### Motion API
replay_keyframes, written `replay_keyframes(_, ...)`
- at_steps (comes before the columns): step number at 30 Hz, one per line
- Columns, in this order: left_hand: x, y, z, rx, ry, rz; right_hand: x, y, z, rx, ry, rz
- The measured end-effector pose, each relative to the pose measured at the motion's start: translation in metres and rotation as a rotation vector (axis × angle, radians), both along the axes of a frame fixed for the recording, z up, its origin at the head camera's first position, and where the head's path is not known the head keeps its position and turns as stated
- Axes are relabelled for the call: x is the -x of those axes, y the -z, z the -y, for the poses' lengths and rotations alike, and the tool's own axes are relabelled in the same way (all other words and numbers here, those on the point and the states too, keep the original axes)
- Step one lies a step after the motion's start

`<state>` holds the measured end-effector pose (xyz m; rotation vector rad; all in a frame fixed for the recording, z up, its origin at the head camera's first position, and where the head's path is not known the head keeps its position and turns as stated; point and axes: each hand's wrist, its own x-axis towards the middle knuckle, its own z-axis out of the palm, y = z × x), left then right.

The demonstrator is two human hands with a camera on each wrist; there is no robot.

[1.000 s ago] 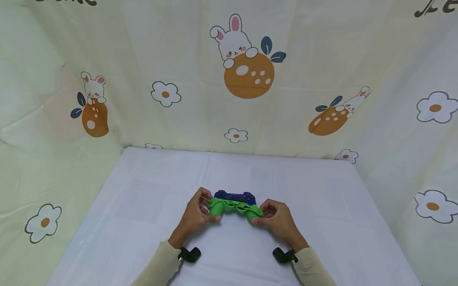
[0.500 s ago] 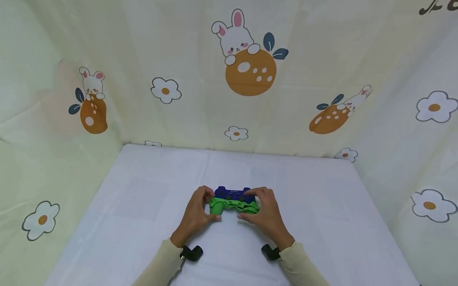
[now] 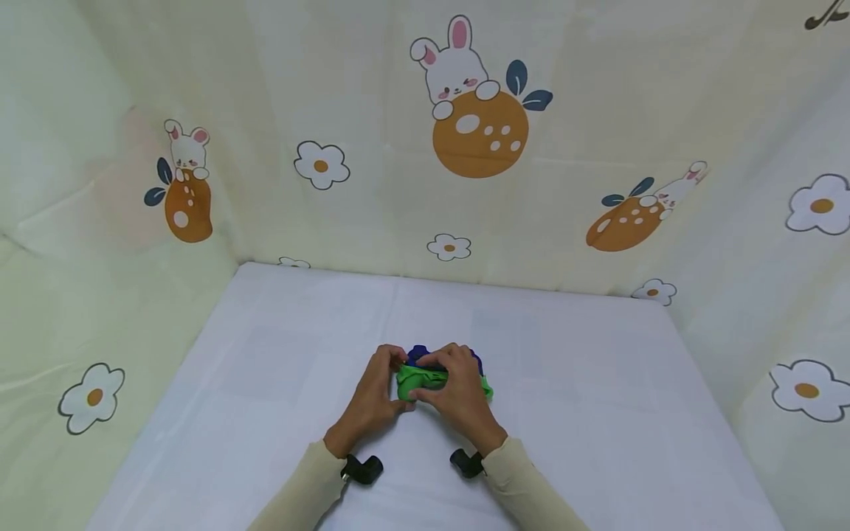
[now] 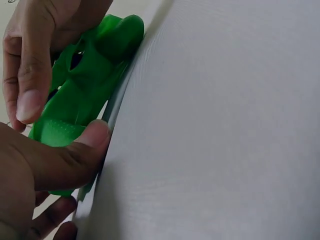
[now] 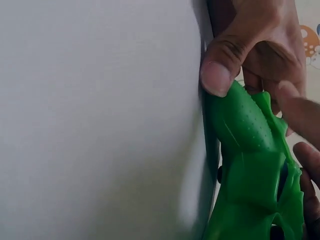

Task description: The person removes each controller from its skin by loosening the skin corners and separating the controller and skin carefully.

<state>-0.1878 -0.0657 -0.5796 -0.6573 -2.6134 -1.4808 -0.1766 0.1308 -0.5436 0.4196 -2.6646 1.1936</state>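
Note:
A dark blue game controller [image 3: 418, 353] sits low over the white table, partly dressed in a stretchy green silicone cover [image 3: 410, 382]. My left hand [image 3: 369, 402] grips its left handle; in the right wrist view the left thumb [image 5: 217, 79] presses the handle's dotted end. Across the controller's middle reaches my right hand [image 3: 461, 387], hiding much of the buttons. Its thumb and fingers curl round the cover near the left handle, and in the right wrist view the fingertips [image 5: 303, 156] lie along the cover's wavy edge. The right handle's green end shows beyond the right hand.
The white-clothed table [image 3: 299, 332] spreads around both hands. A cream curtain [image 3: 372, 214] printed with rabbits, oranges and flowers rises behind and at the sides. Black wrist cameras [image 3: 362, 469] sit at the beige sleeves [image 3: 527, 479].
My right hand has let go of the right handle and moved left across the controller to the cover near the left handle. The left hand keeps its grip. The head view has shifted slightly.

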Motion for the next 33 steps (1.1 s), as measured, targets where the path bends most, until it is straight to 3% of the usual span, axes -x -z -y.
replay_keyframes(9,0.0025,-0.0007,0.0005,-0.016,-0.067,-0.007,0.0067,-0.0028,-0.0043,0.051,-0.010,0.099)
replay_keyframes(23,0.0017,-0.0011,-0.0004,-0.044,-0.078,0.060,0.0064,-0.0033,-0.0072,0.075,-0.043,0.094)
replay_keyframes(33,-0.0008,-0.0003,-0.0018,-0.034,-0.082,0.026,0.0063,-0.0042,-0.0090,0.096,-0.069,0.078)
